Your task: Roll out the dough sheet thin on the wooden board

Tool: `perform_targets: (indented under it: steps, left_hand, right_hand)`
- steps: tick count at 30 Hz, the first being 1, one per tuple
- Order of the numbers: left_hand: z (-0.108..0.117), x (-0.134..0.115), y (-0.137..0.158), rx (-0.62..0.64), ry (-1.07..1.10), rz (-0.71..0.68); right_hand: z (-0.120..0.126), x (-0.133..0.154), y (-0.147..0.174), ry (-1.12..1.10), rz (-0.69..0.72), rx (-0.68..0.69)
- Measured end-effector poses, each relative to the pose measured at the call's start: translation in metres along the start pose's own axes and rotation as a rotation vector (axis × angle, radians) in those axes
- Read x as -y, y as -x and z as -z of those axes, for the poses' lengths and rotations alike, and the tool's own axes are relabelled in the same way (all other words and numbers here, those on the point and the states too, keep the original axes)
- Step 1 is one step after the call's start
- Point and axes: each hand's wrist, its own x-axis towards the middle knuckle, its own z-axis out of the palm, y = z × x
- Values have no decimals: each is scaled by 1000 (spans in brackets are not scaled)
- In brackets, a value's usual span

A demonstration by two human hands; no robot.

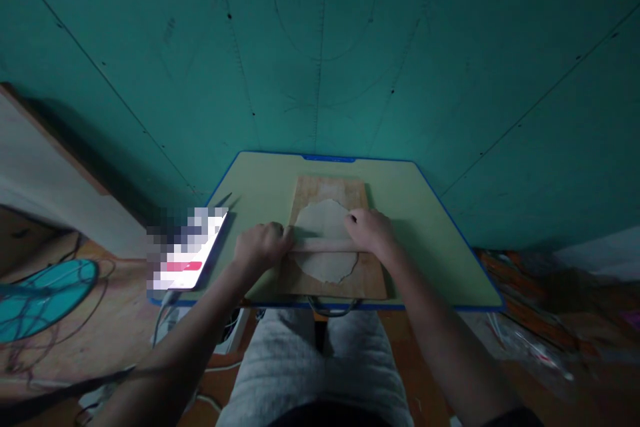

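A thin, roughly round sheet of dough (326,269) lies flat on a wooden cutting board (369,285). Across its middle rests a pale rolling pin (323,245), set crosswise to the board. My left hand (263,243) is closed around the pin's left end, just off the board's left edge. Over its right part, my right hand (371,227) is wrapped with the thumb side inward. The dough's edge is uneven, and part of it is hidden under the pin and my right hand.
The board sits on a small light-green table (430,233) with a blue rim. A lit phone or tablet (195,260) stands at the table's left, with a cable (163,317) below it. A green wall (320,47) rises behind. Cords and a teal round object (50,297) lie on the floor at left.
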Motion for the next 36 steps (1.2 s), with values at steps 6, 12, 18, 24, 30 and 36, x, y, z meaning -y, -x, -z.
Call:
perform_targets:
  steps: [6, 12, 18, 24, 30, 36]
  left_hand:
    - [-11, -8, 30, -73, -14, -44]
    - [-9, -15, 44, -44, 94, 72]
    - [-14, -19, 58, -47, 139, 51]
    - [-19, -26, 77, -69, 199, 77]
    - [-54, -40, 108, -159, 343, 41]
    - [-94, -69, 135, -291, 602, -108]
  right_hand:
    - [-4, -1, 21, 38, 52, -25]
    - [-11, -5, 36, 113, 81, -96]
    - [-19, -11, 37, 62, 164, -226]
    - [-28, -19, 26, -93, 284, -422]
    - [-32, -14, 4, -406, 294, -413]
    - [-19, 28, -20, -466, 254, -318]
